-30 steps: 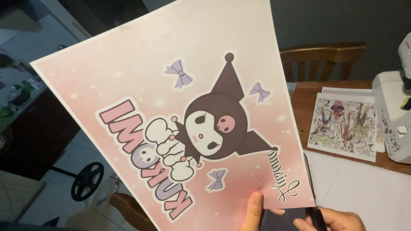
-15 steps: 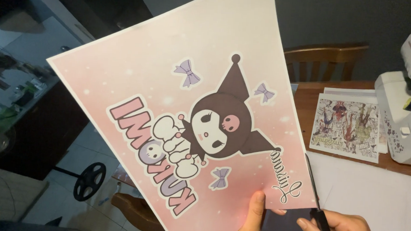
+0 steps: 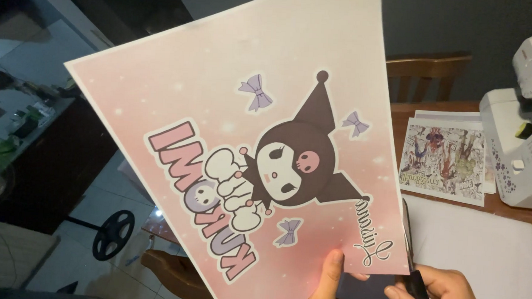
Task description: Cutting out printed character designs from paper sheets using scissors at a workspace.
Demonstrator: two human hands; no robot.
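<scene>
A printed sheet point(image 3: 248, 149) is held up before the table point(image 3: 435, 109). Scissors point(image 3: 413, 263) are set at its right edge. A sewing machine point(image 3: 524, 125) is placed on the table, right of a picture sheet point(image 3: 442, 160).

Pink cartoon poster point(image 3: 247, 160) fills centre; comic print point(image 3: 442, 163) right.

Smooth, faintly glossy paper print point(image 3: 219, 135), pink.
Just right of the fingers point(image 3: 331, 272): dark metal scissor blades point(image 3: 407, 233); beyond, matt white paper sheets point(image 3: 483, 248), glossy white plastic sewing machine point(image 3: 521, 125), brown wood table point(image 3: 502, 209).

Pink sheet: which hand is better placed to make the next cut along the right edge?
Right. The right hand holds the scissors, blades up along the pink printed sheet's right edge. The left hand only pinches the bottom edge, steadying it.
</scene>
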